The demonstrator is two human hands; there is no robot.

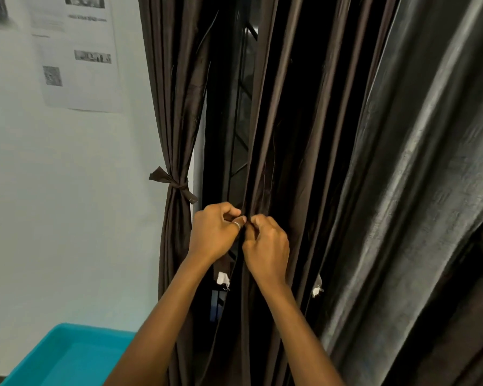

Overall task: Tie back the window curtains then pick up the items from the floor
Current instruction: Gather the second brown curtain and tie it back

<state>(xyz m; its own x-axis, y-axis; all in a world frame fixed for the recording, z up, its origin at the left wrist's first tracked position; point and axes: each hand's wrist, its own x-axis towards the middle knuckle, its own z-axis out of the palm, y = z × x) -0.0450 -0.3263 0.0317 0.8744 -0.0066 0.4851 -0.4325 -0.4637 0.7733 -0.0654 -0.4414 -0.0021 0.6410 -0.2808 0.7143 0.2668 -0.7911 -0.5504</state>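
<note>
Here, a printed sheet (78,51) hangs on the pale wall at far left, above a teal tub (67,355) in the near left corner. Next, a tied curtain (176,107) is gathered by a knotted band (176,183). At centre, the left hand (216,232) and right hand (267,246) meet, each grip curled tight, pinching the loose brown curtain (268,135) at its edge. A grey curtain (416,162) hangs at right.

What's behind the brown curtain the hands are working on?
Through the gap beside the curtain, a dark window grille shows; the folds hide everything else behind it.
</note>
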